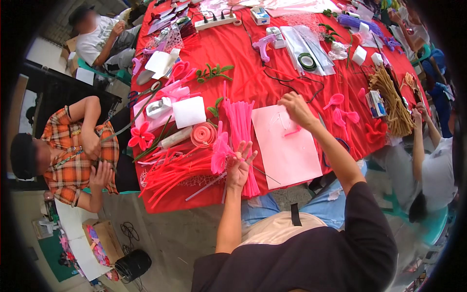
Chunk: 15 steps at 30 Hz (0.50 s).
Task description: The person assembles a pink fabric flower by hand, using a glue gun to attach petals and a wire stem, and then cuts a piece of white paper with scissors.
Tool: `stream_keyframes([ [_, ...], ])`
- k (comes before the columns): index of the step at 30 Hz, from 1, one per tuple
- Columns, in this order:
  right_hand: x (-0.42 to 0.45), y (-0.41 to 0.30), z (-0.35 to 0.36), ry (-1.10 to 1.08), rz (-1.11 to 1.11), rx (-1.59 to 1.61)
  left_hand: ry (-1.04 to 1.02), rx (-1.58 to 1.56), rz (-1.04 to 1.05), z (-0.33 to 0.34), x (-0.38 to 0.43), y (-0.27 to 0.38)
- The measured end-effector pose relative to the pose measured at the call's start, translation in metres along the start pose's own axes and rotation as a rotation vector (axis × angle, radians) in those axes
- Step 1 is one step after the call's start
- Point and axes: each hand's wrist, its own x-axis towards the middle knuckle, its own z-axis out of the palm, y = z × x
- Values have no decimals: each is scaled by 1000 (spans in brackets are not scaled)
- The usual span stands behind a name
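My left hand point(239, 166) holds a pink pipe-cleaner flower point(221, 153) by its thin stem point(266, 174), which points down to the right. Behind it lies a bundle of pink pipe cleaners point(239, 120). My right hand point(297, 109) is over the top edge of a pale pink sheet point(288, 157), its fingers bent; whether they hold anything is unclear. A short bright pink piece point(292, 131) and thin pale strands point(279, 122) lie on the sheet. Pink petal-shaped pieces point(340, 116) are to the right of it.
Red pipe cleaners point(171, 171), a pink ribbon roll point(203, 134) and a white block point(189, 112) are at the left. A lilac glue gun point(265, 46), its black cord point(310, 101) and a power strip point(215, 22) lie farther back. Co-workers sit at both sides of the red-covered table.
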Motion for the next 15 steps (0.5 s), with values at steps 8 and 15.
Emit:
stream_keyframes([
  [8, -37, 10, -1, -113, 91, -110, 1, -22, -18, 1, 0, -1],
  [15, -51, -13, -1, -138, 82, -119, 7, -43, -6, -4, 1, -2],
])
